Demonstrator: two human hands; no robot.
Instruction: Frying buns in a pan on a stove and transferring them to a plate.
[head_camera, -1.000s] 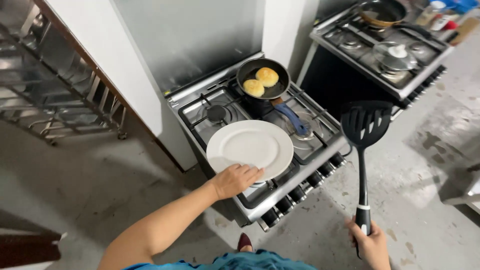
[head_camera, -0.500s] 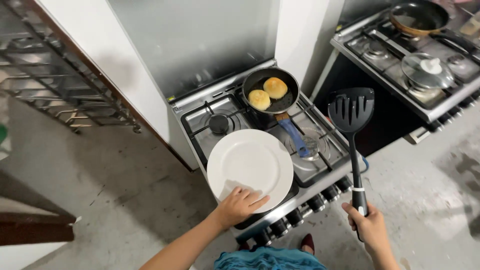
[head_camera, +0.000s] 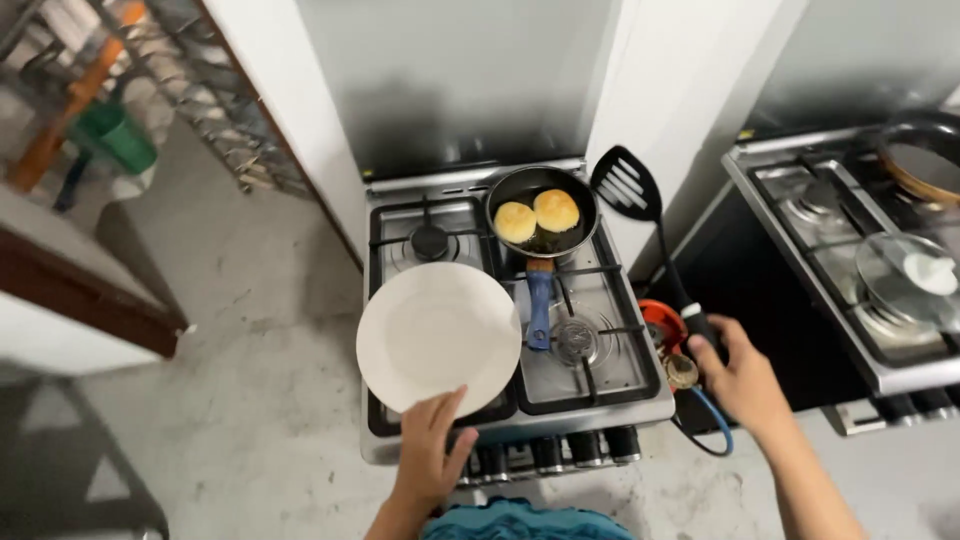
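While the stove fills the middle, bare floor lies open to its left. Over its front left edge, the left hand grips a white plate. Beside the pan of two patties, the right hand is closed around a black spatula.

The left hand holds a white plate by its six o'clock rim, over the stove. The right hand grips a black slotted spatula, its head at three o'clock of the black frying pan, which holds two golden patties.
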